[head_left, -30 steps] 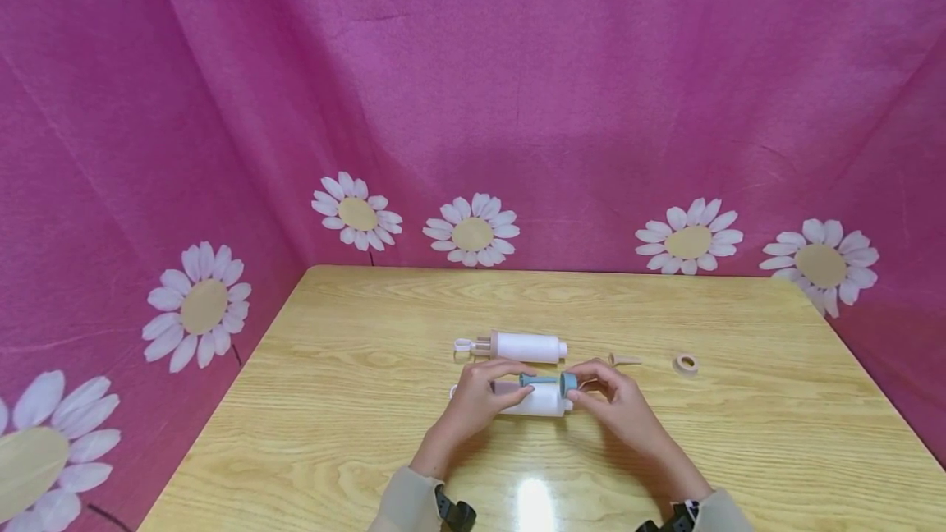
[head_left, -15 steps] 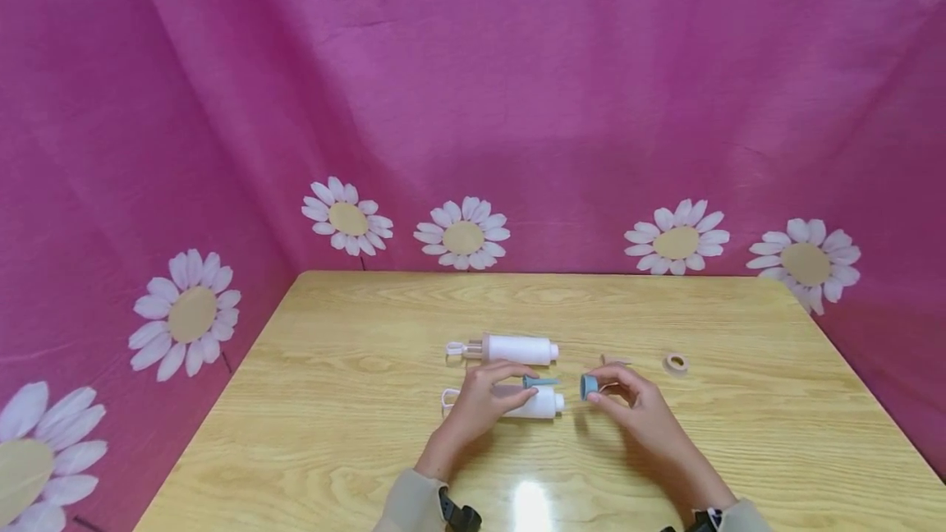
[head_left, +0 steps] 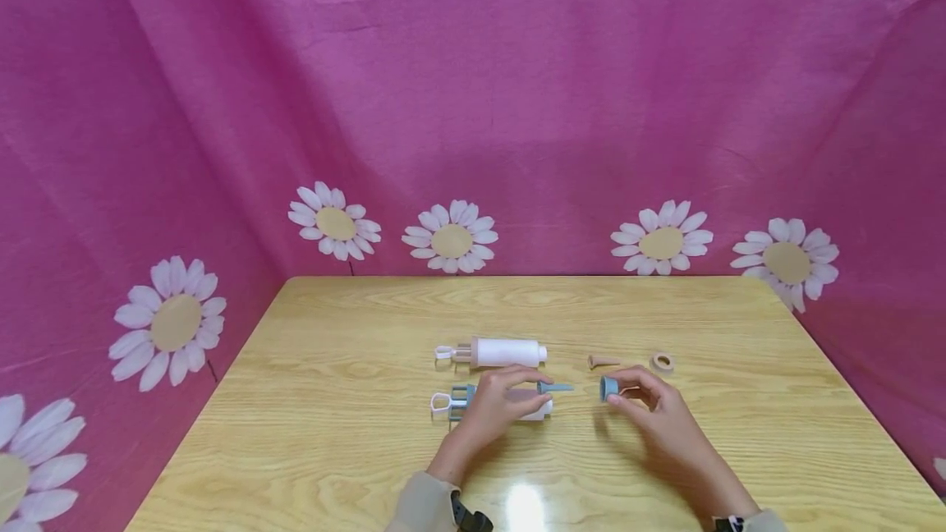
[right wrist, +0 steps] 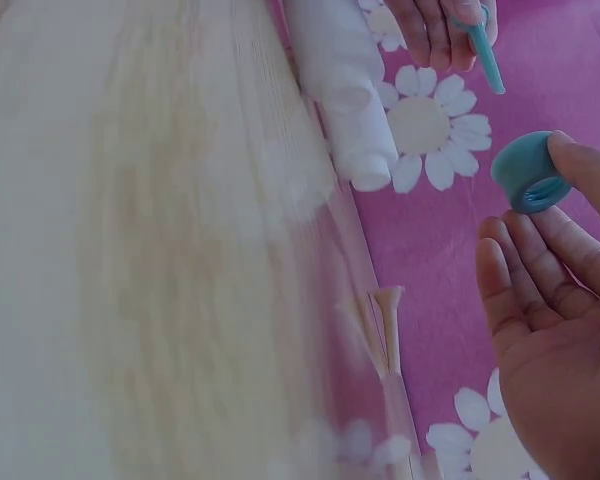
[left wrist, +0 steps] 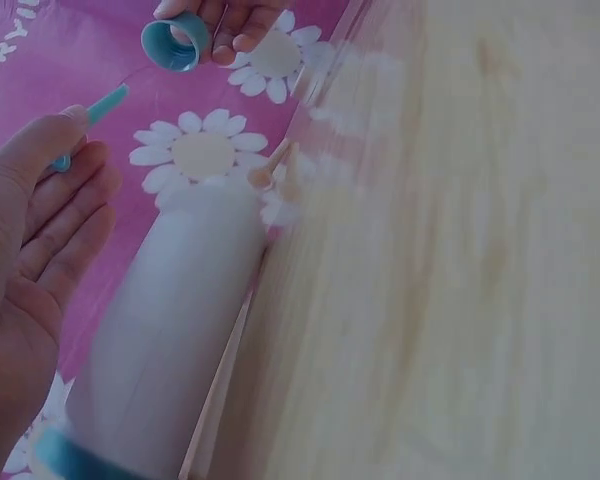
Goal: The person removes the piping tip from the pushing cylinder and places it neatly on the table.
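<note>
Between thumb and fingers, my left hand (head_left: 497, 405) pinches a small teal tapered nozzle (head_left: 557, 387), its narrow tip pointing right. My right hand (head_left: 661, 413) holds a teal ring-shaped cap (head_left: 608, 389) by its rim, the open side facing left. A gap separates nozzle and cap, both held above the table. Under the left hand lies a white syringe-like cylinder (left wrist: 175, 320) with a teal collar and a white loop handle (head_left: 440, 403); the hand hides part of it.
Behind it lies a matching white cylinder (head_left: 508, 352) with a pinkish-beige collar. Farther right on the wooden table (head_left: 332, 450) are a beige nozzle (head_left: 602, 361) and a beige ring (head_left: 662, 362). A magenta flowered cloth (head_left: 547, 105) hangs behind.
My right hand has drawn the cap away to the right, widening its gap from the nozzle. The head view has shifted, and more of the near cylinder's handle end shows.
</note>
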A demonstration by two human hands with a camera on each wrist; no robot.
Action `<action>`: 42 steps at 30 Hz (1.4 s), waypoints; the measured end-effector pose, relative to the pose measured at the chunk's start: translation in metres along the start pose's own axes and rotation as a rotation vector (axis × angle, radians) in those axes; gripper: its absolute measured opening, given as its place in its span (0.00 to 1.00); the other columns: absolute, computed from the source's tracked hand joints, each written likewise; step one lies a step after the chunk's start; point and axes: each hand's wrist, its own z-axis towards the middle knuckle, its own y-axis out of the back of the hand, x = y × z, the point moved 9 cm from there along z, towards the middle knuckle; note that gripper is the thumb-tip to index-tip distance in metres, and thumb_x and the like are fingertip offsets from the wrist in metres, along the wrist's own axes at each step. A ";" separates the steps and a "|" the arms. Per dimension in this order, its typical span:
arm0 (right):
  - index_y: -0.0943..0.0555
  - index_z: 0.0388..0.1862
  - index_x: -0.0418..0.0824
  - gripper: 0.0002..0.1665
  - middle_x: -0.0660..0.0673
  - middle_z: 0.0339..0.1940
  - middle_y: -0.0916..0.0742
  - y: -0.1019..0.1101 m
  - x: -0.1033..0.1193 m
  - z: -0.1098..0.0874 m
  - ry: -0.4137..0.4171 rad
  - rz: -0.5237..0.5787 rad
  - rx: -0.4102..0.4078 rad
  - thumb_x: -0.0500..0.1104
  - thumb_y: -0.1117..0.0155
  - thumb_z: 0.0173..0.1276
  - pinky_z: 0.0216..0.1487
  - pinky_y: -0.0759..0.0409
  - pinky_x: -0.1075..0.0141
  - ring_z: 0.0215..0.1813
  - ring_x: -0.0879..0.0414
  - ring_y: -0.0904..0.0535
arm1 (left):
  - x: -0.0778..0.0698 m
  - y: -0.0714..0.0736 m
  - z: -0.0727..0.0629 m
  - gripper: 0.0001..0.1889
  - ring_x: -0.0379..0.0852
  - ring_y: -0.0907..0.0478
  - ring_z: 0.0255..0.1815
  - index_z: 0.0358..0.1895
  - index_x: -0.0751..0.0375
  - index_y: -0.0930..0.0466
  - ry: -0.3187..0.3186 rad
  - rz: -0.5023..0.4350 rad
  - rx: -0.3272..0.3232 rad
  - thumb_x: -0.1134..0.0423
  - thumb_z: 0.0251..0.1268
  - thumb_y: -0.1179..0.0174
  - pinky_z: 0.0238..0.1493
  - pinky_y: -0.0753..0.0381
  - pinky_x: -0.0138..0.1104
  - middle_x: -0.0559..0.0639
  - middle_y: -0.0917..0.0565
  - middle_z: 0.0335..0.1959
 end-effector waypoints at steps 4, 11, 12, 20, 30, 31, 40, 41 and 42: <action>0.20 0.50 0.35 0.13 0.63 0.45 0.18 0.011 -0.003 -0.003 -0.014 -0.003 -0.020 0.38 0.36 0.68 0.49 0.22 0.78 0.45 0.62 0.20 | -0.004 -0.008 0.003 0.10 0.46 0.16 0.54 0.46 0.57 0.14 0.007 -0.022 0.011 0.61 0.63 0.34 0.61 0.21 0.34 0.51 0.12 0.48; 0.21 0.52 0.35 0.15 0.61 0.47 0.19 0.028 -0.009 -0.009 -0.074 -0.025 -0.049 0.39 0.36 0.69 0.49 0.24 0.81 0.45 0.69 0.21 | -0.010 -0.021 0.010 0.09 0.45 0.15 0.50 0.45 0.56 0.14 -0.019 -0.043 0.002 0.62 0.62 0.33 0.57 0.20 0.31 0.51 0.11 0.46; 0.21 0.53 0.35 0.15 0.60 0.48 0.19 0.031 -0.010 -0.010 -0.079 -0.031 -0.052 0.39 0.36 0.69 0.49 0.24 0.81 0.46 0.70 0.21 | -0.011 -0.024 0.011 0.09 0.45 0.14 0.48 0.45 0.57 0.14 -0.021 -0.056 0.004 0.63 0.62 0.33 0.55 0.18 0.31 0.52 0.12 0.45; 0.23 0.56 0.34 0.17 0.69 0.57 0.24 0.051 -0.014 -0.018 -0.044 -0.054 -0.059 0.36 0.38 0.69 0.50 0.26 0.85 0.47 0.75 0.23 | -0.022 -0.041 0.017 0.09 0.46 0.14 0.43 0.44 0.58 0.14 -0.081 -0.036 -0.006 0.64 0.60 0.32 0.48 0.16 0.30 0.53 0.11 0.44; 0.22 0.56 0.34 0.18 0.63 0.50 0.19 0.072 -0.026 -0.026 -0.071 -0.056 -0.087 0.37 0.37 0.69 0.48 0.24 0.83 0.46 0.74 0.22 | -0.029 -0.062 0.022 0.11 0.42 0.15 0.48 0.46 0.58 0.14 -0.071 -0.065 0.010 0.61 0.62 0.33 0.56 0.20 0.28 0.51 0.11 0.44; 0.22 0.55 0.34 0.17 0.62 0.50 0.19 0.074 -0.027 -0.027 -0.072 -0.065 -0.090 0.37 0.37 0.69 0.48 0.24 0.83 0.46 0.74 0.22 | -0.029 -0.064 0.022 0.11 0.42 0.15 0.48 0.46 0.58 0.14 -0.071 -0.061 0.009 0.61 0.62 0.33 0.56 0.20 0.28 0.51 0.11 0.44; 0.25 0.54 0.28 0.17 0.70 0.46 0.21 0.087 -0.032 -0.035 -0.080 -0.085 -0.089 0.34 0.38 0.69 0.45 0.22 0.82 0.45 0.76 0.23 | -0.034 -0.072 0.023 0.10 0.36 0.16 0.48 0.45 0.55 0.14 -0.113 -0.010 -0.005 0.61 0.62 0.33 0.53 0.20 0.24 0.47 0.11 0.44; 0.24 0.54 0.28 0.17 0.70 0.46 0.21 0.088 -0.033 -0.036 -0.079 -0.094 -0.092 0.34 0.38 0.69 0.45 0.23 0.82 0.45 0.76 0.23 | -0.035 -0.073 0.023 0.10 0.36 0.16 0.48 0.45 0.55 0.14 -0.115 -0.012 -0.005 0.61 0.62 0.33 0.53 0.20 0.24 0.48 0.11 0.44; 0.24 0.54 0.28 0.17 0.71 0.46 0.21 0.089 -0.034 -0.036 -0.083 -0.094 -0.094 0.34 0.38 0.69 0.45 0.23 0.82 0.45 0.76 0.23 | -0.035 -0.073 0.024 0.10 0.36 0.16 0.48 0.45 0.56 0.14 -0.116 -0.012 -0.005 0.61 0.62 0.33 0.53 0.20 0.24 0.48 0.11 0.44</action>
